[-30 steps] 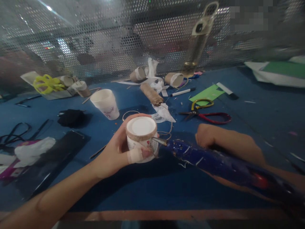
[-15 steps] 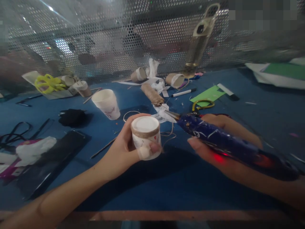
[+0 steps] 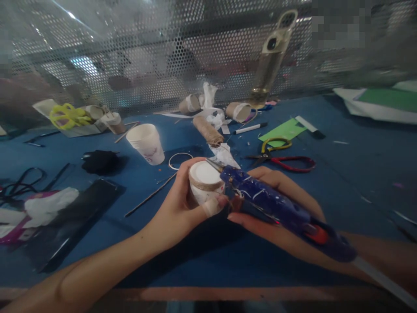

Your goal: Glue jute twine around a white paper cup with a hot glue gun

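White printed paper cup (image 3: 204, 174), upended, is grasped in the left hand (image 3: 182, 209) over the surface's (image 3: 195, 265) near-middle area. Brown twine (image 3: 206, 186) already bands its upper edge; the visible wall below seems left unwrapped. The right hand (image 3: 286, 182) grips a blue glue gun (image 3: 270, 198), nozzle at the cup's top, contact unclear.

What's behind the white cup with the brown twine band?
The left hand wraps around behind the cup; crumpled white material lies beyond. The fingertips back there are covered, so unseen.
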A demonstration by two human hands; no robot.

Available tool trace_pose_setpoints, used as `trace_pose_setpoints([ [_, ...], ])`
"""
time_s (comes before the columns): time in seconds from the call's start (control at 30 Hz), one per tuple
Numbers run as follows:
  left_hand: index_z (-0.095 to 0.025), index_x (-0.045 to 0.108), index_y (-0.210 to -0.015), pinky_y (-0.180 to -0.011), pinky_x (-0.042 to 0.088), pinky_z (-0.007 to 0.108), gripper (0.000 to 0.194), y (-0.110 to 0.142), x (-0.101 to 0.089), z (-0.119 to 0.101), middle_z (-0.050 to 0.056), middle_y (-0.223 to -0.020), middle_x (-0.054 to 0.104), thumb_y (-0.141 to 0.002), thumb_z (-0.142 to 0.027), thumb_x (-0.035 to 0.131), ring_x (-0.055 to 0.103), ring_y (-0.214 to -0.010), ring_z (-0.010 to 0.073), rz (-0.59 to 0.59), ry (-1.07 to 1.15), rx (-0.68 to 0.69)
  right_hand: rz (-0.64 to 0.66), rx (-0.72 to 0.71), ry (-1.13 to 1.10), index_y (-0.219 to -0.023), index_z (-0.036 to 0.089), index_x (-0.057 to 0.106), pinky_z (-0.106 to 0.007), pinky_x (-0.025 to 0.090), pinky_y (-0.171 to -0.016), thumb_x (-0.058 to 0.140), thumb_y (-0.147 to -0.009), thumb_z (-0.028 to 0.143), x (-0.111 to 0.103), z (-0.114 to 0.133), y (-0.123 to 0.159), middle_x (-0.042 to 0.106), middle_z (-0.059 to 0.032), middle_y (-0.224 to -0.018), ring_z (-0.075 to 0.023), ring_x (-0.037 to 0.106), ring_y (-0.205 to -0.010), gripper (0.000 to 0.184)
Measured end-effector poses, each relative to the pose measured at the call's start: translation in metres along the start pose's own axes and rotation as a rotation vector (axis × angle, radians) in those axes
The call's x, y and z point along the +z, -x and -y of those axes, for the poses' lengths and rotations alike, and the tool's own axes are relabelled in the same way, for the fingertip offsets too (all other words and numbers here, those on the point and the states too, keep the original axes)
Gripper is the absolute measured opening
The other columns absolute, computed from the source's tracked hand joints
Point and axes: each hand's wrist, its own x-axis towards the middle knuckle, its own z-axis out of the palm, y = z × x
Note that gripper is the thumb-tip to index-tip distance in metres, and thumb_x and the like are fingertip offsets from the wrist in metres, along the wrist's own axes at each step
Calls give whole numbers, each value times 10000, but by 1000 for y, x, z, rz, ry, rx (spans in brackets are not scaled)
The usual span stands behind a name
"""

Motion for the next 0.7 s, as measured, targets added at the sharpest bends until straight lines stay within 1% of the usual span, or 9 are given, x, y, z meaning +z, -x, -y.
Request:
trace_pose_setpoints([
  [0.1, -297, 509, -1319, -922, 560, 340, 616, -1, 0, -1, 20, -1128, 660, -838, -319, 892, 646, -1026, 204, 2, 11, -11, -13, -6, 25, -1057, 344, 583, -351, 612, -750, 835, -876, 192, 0, -1, 1, 701, 32, -1033, -185, 697, -807, 346],
  [0.17, -292, 508, -1322, -930, 553, 320, 610, -1, 0, -2, 16, -1138, 659, -846, -306, 889, 641, -1028, 188, 0, 8, -15, -22, -9, 56, -1053, 340, 581, -338, 609, -766, 803, -898, 179, -1, -2, 2, 705, 38, -1034, -178, 703, -834, 315],
  [0.23, -288, 508, -1319, -918, 553, 305, 604, -1, 0, -2, 11, -1124, 658, -849, -298, 887, 639, -1006, 175, -7, -1, -17, -12, -12, 59, -1056, 340, 580, -336, 609, -770, 803, -906, 203, -3, -2, 1, 710, 36, -1038, -183, 713, -868, 302],
  [0.3, -288, 514, -1307, -907, 563, 309, 609, -2, 0, -2, 12, -1116, 656, -834, -298, 898, 647, -996, 181, -10, -9, -11, 18, -10, 48, -1069, 342, 585, -353, 611, -789, 828, -896, 257, -4, -3, 0, 710, 25, -1055, -198, 722, -900, 310],
  [0.37, -291, 515, -1302, -919, 577, 326, 607, -2, -1, -2, 21, -1140, 653, -833, -316, 898, 661, -1026, 201, -2, -11, 4, 44, -20, 52, -1073, 339, 590, -369, 610, -819, 835, -890, 270, -4, -4, -2, 712, 13, -1074, -209, 733, -933, 314],
  [0.47, -288, 510, -1317, -968, 577, 344, 598, -3, 0, -1, 41, -1220, 626, -852, -333, 882, 658, -1097, 223, 8, -43, 29, 52, -55, 62, -1043, 324, 594, -354, 601, -822, 824, -890, 222, -3, -4, -3, 720, 16, -1055, -192, 741, -920, 294],
  [0.53, -282, 504, -1328, -989, 563, 338, 598, -4, 0, 0, 44, -1243, 604, -862, -334, 873, 645, -1108, 216, 6, -75, 41, 58, -60, 63, -1046, 318, 604, -346, 594, -829, 823, -886, 192, -2, -3, -3, 725, 16, -1057, -185, 741, -925, 300],
  [0.63, -275, 497, -1322, -964, 557, 314, 596, -4, 1, 0, 34, -1203, 604, -863, -335, 873, 636, -1070, 193, 19, -76, 39, 52, -52, 52, -1028, 309, 613, -337, 587, -833, 779, -899, 131, -3, -2, -2, 727, 13, -1056, -181, 737, -934, 275],
  [0.7, -271, 499, -1313, -931, 562, 292, 589, -4, 1, 0, 25, -1167, 616, -860, -316, 874, 639, -1037, 179, 29, -54, 46, 48, -67, 48, -991, 294, 613, -313, 584, -808, 748, -904, 110, -4, -1, -2, 728, 14, -1039, -168, 734, -900, 245],
])
